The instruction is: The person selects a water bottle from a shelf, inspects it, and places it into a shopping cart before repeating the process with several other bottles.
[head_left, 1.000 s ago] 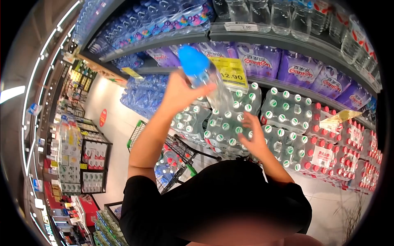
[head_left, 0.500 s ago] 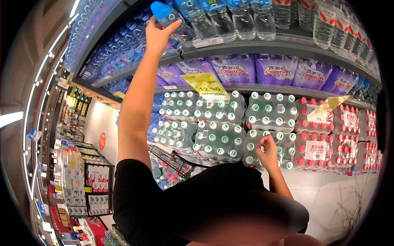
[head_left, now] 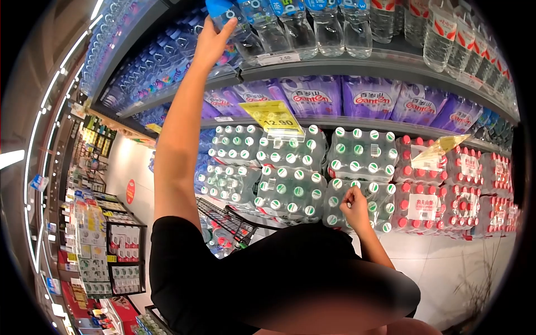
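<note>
At the upper shelf, my left hand (head_left: 213, 42) is closed around a clear water bottle (head_left: 247, 42) with a blue top and label. That bottle stands at the left end of a row of similar water bottles (head_left: 300, 36), right behind the shelf's price strip (head_left: 278, 58). My left arm is stretched out far. Lower down, my right hand (head_left: 355, 210) hovers with its fingers curled in, and nothing shows in them. Beneath it are shrink-wrapped packs of bottles (head_left: 357, 152) with green-and-white caps.
Purple Ganten packs (head_left: 368, 97) fill the shelf below. Red-capped bottle packs (head_left: 424, 207) are stacked to the right. A yellow 12.90 price sign (head_left: 272, 118) juts out over the packs. A black wire shopping cart (head_left: 226, 220) with bottles inside stands at my left side.
My left hand and the blue-topped bottle have moved up and farther in, against the row. The whole view has shifted slightly. My right hand stays curled over the packs.
</note>
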`<state>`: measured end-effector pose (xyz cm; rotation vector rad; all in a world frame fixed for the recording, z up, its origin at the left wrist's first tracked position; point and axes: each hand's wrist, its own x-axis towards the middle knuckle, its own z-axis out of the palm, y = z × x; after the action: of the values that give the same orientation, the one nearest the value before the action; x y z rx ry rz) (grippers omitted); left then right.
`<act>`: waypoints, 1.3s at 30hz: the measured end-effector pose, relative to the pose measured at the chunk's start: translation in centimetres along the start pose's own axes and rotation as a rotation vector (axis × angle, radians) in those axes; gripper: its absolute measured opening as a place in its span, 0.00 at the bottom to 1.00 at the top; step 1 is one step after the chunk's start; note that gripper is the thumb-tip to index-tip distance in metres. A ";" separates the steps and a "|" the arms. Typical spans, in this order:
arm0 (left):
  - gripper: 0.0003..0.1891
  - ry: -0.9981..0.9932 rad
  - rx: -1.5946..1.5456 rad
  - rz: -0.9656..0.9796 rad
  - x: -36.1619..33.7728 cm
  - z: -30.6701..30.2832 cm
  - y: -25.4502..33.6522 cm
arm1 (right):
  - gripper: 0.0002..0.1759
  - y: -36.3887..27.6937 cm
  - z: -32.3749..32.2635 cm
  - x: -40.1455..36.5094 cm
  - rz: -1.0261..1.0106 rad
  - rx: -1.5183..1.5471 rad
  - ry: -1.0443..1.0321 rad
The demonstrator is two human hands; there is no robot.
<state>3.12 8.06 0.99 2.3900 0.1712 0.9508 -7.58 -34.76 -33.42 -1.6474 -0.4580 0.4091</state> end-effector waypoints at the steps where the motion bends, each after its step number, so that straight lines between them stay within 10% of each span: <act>1: 0.38 -0.009 0.032 0.040 0.7 0.0 -1.0 | 0.13 -0.3 0.1 0.1 -0.026 -0.014 -0.004; 14: 0.49 -0.015 -0.118 -0.129 -1.6 2.1 -1.9 | 0.14 1.9 0.5 -0.3 0.043 0.053 0.007; 28: 0.27 0.042 0.075 -0.083 -3.3 2.5 -3.3 | 0.13 1.7 1.7 0.0 -0.052 -0.067 -0.027; 32: 0.23 0.212 -0.297 -0.159 -4.3 1.6 -3.7 | 0.12 0.9 1.5 -0.3 0.138 0.147 -0.010; 39: 0.37 0.525 0.240 -0.181 -6.3 0.7 -5.9 | 0.14 1.4 1.3 -0.5 0.001 0.166 0.010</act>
<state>-0.58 10.70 -6.36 2.2259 0.7202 1.5192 -8.55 -34.07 -35.00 -1.4883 -0.4049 0.4284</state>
